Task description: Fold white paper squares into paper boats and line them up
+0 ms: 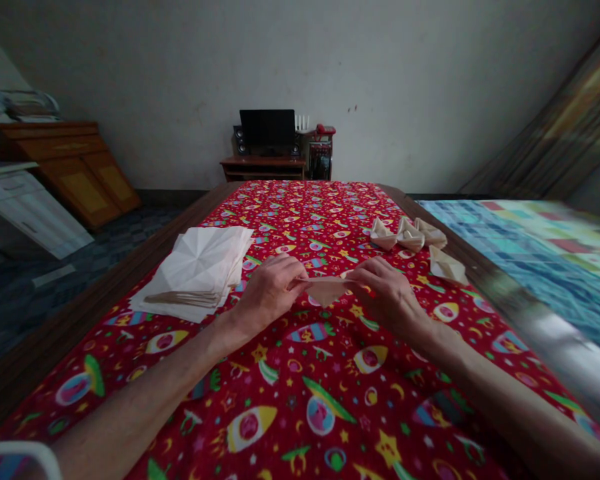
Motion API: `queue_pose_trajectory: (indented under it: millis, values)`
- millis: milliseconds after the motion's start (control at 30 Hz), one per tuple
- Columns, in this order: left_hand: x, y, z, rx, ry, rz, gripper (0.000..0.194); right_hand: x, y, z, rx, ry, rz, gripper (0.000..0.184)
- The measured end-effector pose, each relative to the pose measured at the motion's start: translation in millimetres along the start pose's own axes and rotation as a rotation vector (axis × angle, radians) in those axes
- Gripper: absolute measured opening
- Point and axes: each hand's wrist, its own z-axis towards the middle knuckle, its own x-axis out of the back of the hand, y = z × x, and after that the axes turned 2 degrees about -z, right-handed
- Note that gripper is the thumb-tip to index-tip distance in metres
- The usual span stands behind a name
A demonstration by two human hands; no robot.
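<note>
Between my two hands, just above the red patterned cloth, is a small folded piece of paper, its point hanging down. My left hand pinches its left end, fingers closed. The right end sits in the closed fingers of my right hand. To the left of my left hand lies a stack of creased white paper sheets, with folded edges along its front. Beyond my right hand stand several folded paper boats, and one more folded paper piece lies nearer to me.
A dark wooden table edge runs along the cloth's left side. At the far end are a monitor and a red telephone. A bed with a colourful cover stands at the right, wooden cabinets at the left.
</note>
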Motion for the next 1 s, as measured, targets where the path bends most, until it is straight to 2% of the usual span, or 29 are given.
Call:
queue_pose_trajectory:
  millis: [67,133,233,333,433,633,767,900,1000]
  values:
    - [6.3,6,1,-0.107,0.057,0.062,0.01,9,-5,2,0.069,0.076,-0.127,0.014]
    - [10.1,11,0,-0.178,0.047,0.142,0.01,13,-8,2,0.135,0.09,-0.215,0.014]
    - [7.3,13,-9,-0.207,-0.059,0.234,0.009,8,-9,-3,0.202,0.029,-0.255,0.015]
    - [-1.3,10,-21,-0.188,-0.223,0.264,0.007,-3,-8,-11,0.253,-0.074,-0.242,0.018]
    - [-6.3,9,-30,-0.133,-0.295,0.228,0.008,-9,-8,-18,0.273,-0.187,-0.203,0.019]
    - [-5.9,10,-38,-0.049,-0.345,0.114,0.017,-3,-12,-25,0.177,-0.367,-0.111,0.009]
    - [-9.2,6,-44,-0.064,-0.322,0.08,0.019,3,-13,-28,0.136,-0.439,-0.035,0.013]
    - [-10.6,-1,-45,-0.037,-0.255,-0.039,0.017,3,-9,-30,0.033,-0.417,0.149,0.015]
    - [-9.4,-5,-43,0.062,-0.229,-0.178,0.012,-1,-4,-29,-0.133,-0.36,0.334,0.025]
